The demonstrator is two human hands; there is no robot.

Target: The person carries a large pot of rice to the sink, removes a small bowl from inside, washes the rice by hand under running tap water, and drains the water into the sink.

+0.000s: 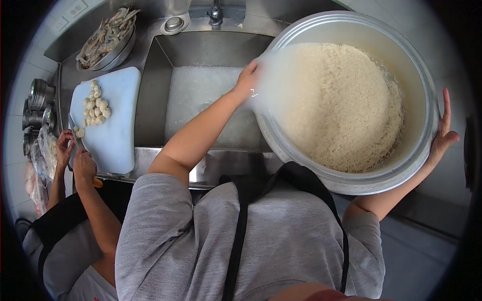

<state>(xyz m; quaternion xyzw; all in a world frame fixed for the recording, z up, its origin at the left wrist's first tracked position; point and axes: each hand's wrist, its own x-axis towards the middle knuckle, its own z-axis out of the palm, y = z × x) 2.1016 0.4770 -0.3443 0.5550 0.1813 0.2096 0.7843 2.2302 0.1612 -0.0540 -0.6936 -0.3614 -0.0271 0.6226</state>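
Observation:
A large metal pot [321, 183] leans over the sink's right side, with wet white rice [351, 110] inside. My left hand [247, 81] is closed on the edge of a translucent white plastic piece [281, 80], which lies across the pot's left rim and partly covers the rice. Its exact shape is unclear. My right hand [443, 135] holds the pot's right outer side; one finger and the thumb stick out, and the other fingers are hidden. Cloudy water [206, 95] stands in the sink [158, 100], left of the pot.
At the left, a co-worker's hands [75, 155] hold a knife at a white cutting board [118, 120] with small pale round pieces [96, 106]. Behind it is a metal colander [118, 55] of shrimp [108, 37]. A faucet [215, 15] stands behind the sink.

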